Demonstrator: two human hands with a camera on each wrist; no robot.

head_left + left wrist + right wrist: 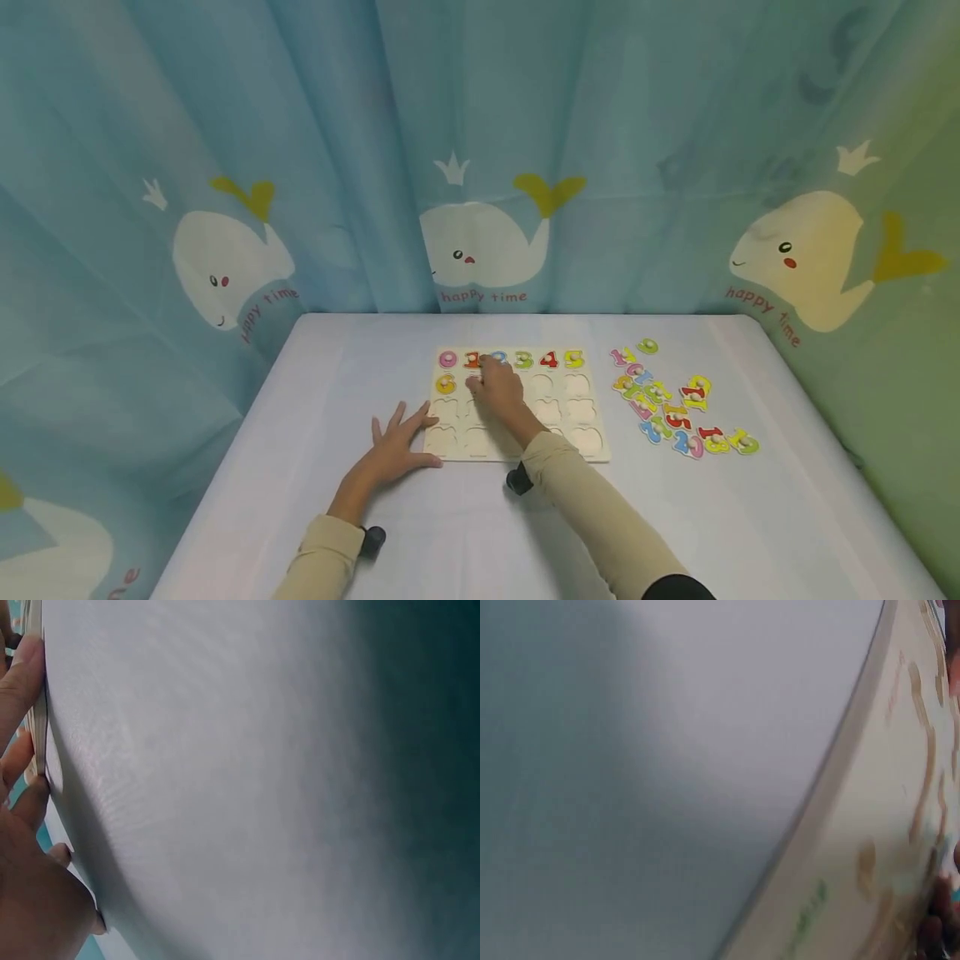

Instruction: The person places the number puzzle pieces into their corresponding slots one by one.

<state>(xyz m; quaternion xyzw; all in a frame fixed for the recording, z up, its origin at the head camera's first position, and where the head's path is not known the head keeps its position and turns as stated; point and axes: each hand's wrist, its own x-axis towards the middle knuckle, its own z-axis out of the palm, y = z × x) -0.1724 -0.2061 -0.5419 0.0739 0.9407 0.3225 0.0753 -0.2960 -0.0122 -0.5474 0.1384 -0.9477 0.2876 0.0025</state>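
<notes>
A wooden number puzzle board (pixel 487 457) lies on the table, with the numbers 0 to 5 along its top row and a yellow 6 (pixel 446 384) starting the second row. My left hand (pixel 393 454) has its fingers spread, with fingertips and thumb at the board's left edge; the left wrist view shows fingers (pixel 19 686) against that edge. Over the upper part of the board, my right hand (pixel 501 390) reaches near the red 1 (pixel 472 360) and the partly covered blue 2 (pixel 499 357). Whether its fingers hold a piece cannot be made out.
Several loose number pieces (pixel 677 417) with small knobs lie in a cluster right of the board, some overlapping. A green piece (pixel 647 346) sits at the cluster's far end. Behind the white table (pixel 300 400) hangs a blue curtain (pixel 337 150) with whale prints.
</notes>
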